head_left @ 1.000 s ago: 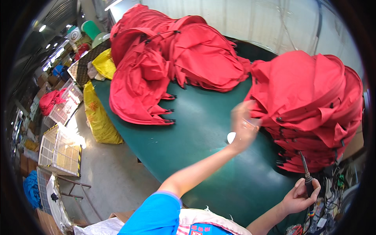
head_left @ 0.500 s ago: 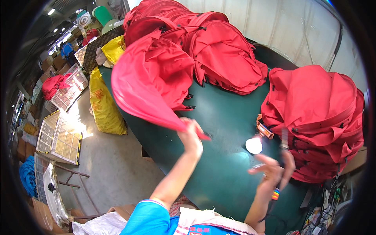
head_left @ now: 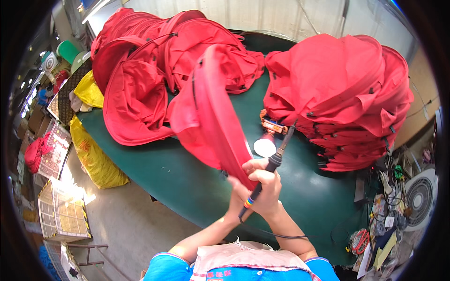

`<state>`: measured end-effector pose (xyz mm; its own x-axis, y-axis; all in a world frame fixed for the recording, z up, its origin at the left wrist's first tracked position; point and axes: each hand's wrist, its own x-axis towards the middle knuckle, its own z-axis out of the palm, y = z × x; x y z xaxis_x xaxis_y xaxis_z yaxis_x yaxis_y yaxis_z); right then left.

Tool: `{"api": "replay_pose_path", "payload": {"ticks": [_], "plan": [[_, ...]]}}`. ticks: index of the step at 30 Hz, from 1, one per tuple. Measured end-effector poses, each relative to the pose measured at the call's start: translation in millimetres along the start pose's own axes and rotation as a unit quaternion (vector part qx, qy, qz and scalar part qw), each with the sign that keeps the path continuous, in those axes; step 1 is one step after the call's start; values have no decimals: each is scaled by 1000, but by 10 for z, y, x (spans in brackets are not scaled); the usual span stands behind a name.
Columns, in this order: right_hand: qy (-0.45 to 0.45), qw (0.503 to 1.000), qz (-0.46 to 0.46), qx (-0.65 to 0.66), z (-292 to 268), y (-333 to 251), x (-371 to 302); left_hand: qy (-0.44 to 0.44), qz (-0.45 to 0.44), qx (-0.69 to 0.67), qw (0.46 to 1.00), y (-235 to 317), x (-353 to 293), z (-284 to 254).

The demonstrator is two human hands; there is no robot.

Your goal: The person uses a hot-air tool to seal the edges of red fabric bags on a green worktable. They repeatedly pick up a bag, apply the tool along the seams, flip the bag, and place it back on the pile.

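Observation:
My left hand is closed on the lower end of a red fabric piece, whose long curved edge stands up from the green table; motion blurs it. Closed fingers of my right hand hold a soldering iron with a black handle and striped rainbow band, its metal tip pointing up and away. Both hands are close together, the right one also by the fabric's edge. Just beyond them shines a small clip lamp. A similar red fabric piece lies to the left.
More red fabric pieces form a pile at the far left and a tall stack at the right. A yellow sack leans beside the green table. The iron's cord crosses my right forearm. A fan stands far right among clutter.
My right hand has come left to the fabric, with the soldering iron now plainly visible. My left hand has brought the red piece off the pile toward me. The view has shifted right.

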<state>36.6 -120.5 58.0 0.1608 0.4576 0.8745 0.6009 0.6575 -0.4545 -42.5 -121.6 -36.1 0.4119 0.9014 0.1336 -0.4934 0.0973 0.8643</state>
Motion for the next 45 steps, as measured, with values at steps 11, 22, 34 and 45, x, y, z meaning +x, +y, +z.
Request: {"api": "replay_pose_path", "payload": {"ticks": [11, 22, 34, 45], "plan": [[228, 968, -93, -50, -836, 48, 501, 111, 253, -66, 959, 671, 647, -35], [74, 982, -6, -175, -627, 1263, 204, -102, -215, -70, 969, 136, 981, 15], [-73, 972, 166, -151, -1182, -211, -319, -114, -119, 81, 983, 87, 1034, 25], [-57, 961, 221, -158, -949, 44, -218, -99, -81, 101, 987, 85, 916, 168]]}}
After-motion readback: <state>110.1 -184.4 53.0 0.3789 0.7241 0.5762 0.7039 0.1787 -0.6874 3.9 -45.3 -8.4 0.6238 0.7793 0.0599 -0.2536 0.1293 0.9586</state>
